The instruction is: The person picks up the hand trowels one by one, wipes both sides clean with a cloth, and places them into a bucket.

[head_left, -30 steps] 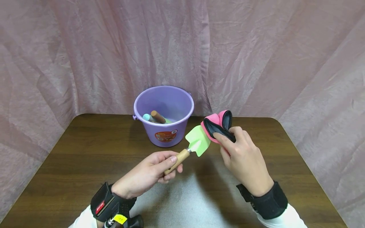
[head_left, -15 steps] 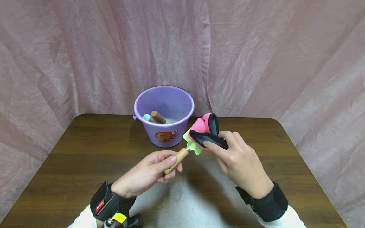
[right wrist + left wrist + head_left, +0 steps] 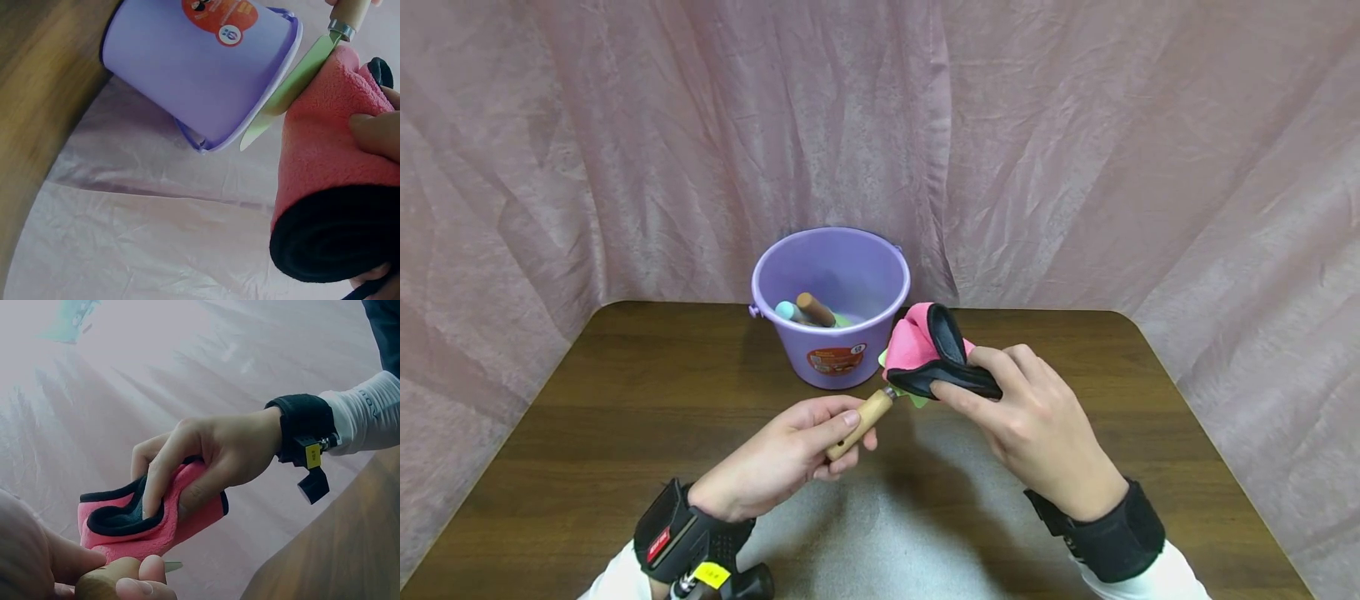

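Note:
In the head view my left hand point(image 3: 778, 462) grips a small garden trowel by its wooden handle point(image 3: 867, 423), blade pointing up and to the right. My right hand point(image 3: 1045, 429) pinches a folded pink cloth point(image 3: 912, 342) with black edging against the blade. Most of the green blade is hidden under the cloth; slivers show at its edges. In the right wrist view the blade point(image 3: 297, 78) appears edge-on, with the cloth lying along one face up to the metal collar. The left wrist view shows the right fingers pressing into the cloth's fold.
A purple bucket point(image 3: 796, 343) stands behind the trowel at the table's back. Inside it lie a brown handle point(image 3: 816, 309), a light blue handle point(image 3: 787, 310) and something green. A pink curtain point(image 3: 737, 125) hangs behind the wooden table point(image 3: 587, 433).
The cloth in my right hand has slid left and down along the blade, from its tip toward the handle, covering more of it. My left hand and the trowel have hardly moved.

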Tool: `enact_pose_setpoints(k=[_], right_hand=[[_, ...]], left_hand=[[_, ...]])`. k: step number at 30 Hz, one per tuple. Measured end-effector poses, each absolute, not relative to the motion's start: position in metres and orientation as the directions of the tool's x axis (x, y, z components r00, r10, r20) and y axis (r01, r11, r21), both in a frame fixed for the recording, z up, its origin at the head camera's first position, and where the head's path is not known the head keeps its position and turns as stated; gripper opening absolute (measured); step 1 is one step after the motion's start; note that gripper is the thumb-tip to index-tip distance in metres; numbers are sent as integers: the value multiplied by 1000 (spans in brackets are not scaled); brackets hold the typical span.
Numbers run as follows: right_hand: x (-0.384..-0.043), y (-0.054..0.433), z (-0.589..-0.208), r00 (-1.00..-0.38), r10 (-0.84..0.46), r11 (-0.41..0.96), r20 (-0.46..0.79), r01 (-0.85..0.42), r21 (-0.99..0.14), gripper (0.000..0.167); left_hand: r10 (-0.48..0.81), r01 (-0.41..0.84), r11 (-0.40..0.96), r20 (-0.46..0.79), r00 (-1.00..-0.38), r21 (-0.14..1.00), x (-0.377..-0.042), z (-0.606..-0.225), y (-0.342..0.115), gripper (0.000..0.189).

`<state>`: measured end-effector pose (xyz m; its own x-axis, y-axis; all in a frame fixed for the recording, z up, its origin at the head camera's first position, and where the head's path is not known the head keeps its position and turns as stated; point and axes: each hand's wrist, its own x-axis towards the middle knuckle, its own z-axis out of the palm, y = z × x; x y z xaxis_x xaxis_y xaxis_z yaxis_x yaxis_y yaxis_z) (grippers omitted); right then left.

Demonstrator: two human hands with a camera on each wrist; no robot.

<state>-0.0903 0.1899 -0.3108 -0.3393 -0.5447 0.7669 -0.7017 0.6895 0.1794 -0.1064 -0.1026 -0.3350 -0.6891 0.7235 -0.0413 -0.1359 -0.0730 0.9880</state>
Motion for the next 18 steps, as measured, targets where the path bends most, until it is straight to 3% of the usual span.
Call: enact_pose_setpoints(k=[4, 18], right_hand=[[-92, 193, -311, -348, -530, 710, 773, -681, 180, 28], [-94, 209, -317, -471, -437, 816, 766, -567, 116, 43]], left_hand=[[723, -137, -60, -52, -689, 989, -106, -334, -103, 32], [723, -112, -49, -42, -690, 993, -104, -332, -103, 32]])
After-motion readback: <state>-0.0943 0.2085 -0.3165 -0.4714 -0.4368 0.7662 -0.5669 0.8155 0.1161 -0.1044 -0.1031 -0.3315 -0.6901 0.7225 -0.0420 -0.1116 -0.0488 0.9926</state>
